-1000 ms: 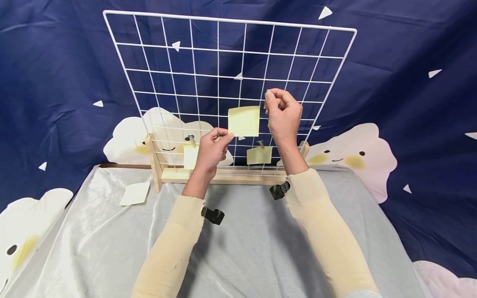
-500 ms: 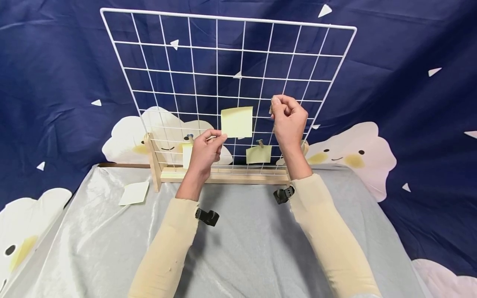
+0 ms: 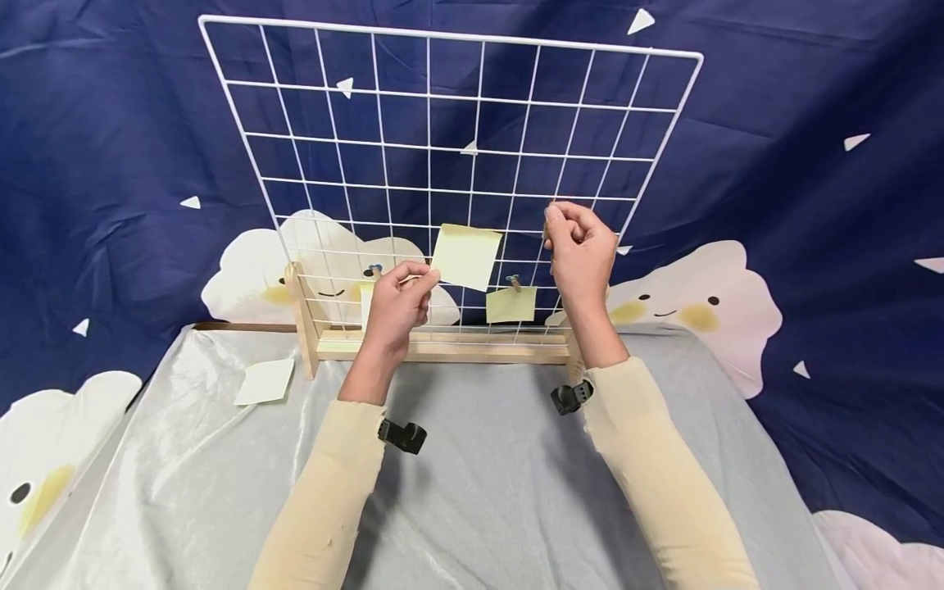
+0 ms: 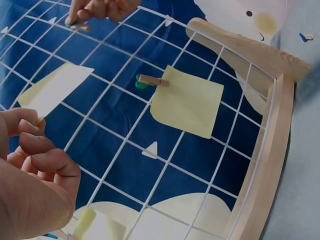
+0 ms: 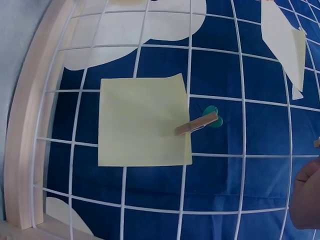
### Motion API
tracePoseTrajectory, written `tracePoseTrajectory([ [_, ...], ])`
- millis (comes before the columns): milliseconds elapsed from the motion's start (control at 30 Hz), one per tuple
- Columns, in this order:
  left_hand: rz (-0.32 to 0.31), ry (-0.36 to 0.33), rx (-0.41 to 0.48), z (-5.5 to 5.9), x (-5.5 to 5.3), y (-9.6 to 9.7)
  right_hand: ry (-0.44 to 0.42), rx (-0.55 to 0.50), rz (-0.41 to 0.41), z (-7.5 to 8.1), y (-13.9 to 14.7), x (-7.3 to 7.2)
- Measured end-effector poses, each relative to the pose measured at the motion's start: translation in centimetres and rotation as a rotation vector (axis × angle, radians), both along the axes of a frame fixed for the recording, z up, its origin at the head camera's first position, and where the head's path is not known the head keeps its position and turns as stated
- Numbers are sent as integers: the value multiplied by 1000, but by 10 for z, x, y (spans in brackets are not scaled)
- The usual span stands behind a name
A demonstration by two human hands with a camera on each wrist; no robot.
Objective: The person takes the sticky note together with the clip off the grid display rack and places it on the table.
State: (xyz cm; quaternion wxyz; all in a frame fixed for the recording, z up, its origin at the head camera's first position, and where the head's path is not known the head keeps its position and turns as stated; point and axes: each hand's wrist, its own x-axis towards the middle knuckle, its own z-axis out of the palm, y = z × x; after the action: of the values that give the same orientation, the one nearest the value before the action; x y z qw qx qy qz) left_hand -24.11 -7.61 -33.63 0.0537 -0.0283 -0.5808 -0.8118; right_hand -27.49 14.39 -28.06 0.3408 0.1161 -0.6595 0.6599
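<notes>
My left hand (image 3: 398,307) pinches a pale yellow sticky note (image 3: 467,256) by its left corner, in front of the white wire grid (image 3: 451,36). The note hangs tilted. To its right, my right hand (image 3: 586,254) holds a small wooden clothespin (image 4: 82,27) with a green decoration between thumb and fingers, mostly hidden in the head view. Low on the grid, another sticky note (image 5: 142,122) is held by a clothespin (image 5: 197,123) with a green decoration. Behind my left hand, a further note (image 3: 366,301) hangs under a clothespin (image 3: 378,271), partly covered.
The grid stands in a wooden base (image 3: 479,353) on a table with grey cloth (image 3: 472,483). A loose sticky note (image 3: 265,382) lies left of the base. A small coloured object (image 4: 306,37) lies on the cloth. A dark blue curtain (image 3: 774,164) hangs behind.
My left hand has moved left and slightly down, and its note has turned from upright to tilted. My right hand has shifted right and down with the clothespin, widening the gap between them.
</notes>
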Motion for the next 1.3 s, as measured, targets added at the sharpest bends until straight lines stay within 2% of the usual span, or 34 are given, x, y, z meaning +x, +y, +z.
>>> tracePoseTrajectory([
  [900, 59, -35, 44, -13, 15, -32, -96, -74, -54, -34, 36, 13],
  [1300, 91, -50, 26, -17, 21, -41, -154, -132, -86, -46, 45, 16],
])
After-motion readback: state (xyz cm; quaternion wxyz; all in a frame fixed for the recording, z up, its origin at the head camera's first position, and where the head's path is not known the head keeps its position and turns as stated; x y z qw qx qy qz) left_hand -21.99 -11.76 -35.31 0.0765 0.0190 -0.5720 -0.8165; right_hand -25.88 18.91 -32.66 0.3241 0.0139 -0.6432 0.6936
